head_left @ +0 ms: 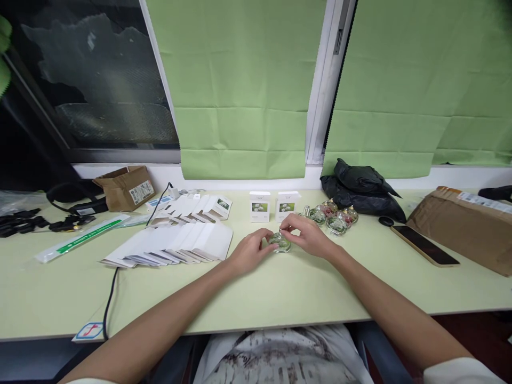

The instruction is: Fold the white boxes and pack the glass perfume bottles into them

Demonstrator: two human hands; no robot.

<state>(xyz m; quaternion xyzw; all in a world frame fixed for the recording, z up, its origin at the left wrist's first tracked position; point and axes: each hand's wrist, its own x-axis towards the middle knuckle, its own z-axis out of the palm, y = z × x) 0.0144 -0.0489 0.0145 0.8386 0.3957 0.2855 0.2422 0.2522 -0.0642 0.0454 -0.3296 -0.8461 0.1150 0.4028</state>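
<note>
A small round clear bottle (pixel 281 244) with green inside is on the table in front of me, between my hands. My left hand (pixel 253 249) curls against its left side, thumb and fingers closed on it. Over its top edge, my right hand (pixel 307 234) is pinched; whatever its fingertips hold is too small to make out. Just behind stand two upright white boxes, a left one (pixel 260 207) and a right one (pixel 287 205), each with a green picture. Several similar round pieces, green (pixel 337 225) and pink (pixel 349 214), lie right of my right hand, beside a small silver cylinder (pixel 306 210).
Left of my hands lie a fanned row of white boxes (pixel 176 244) and another behind it (pixel 200 208). An open cardboard box (pixel 130 188) stands at back left. To the right are black plastic bags (pixel 362 189), a phone (pixel 424 245) and a brown parcel (pixel 460 226).
</note>
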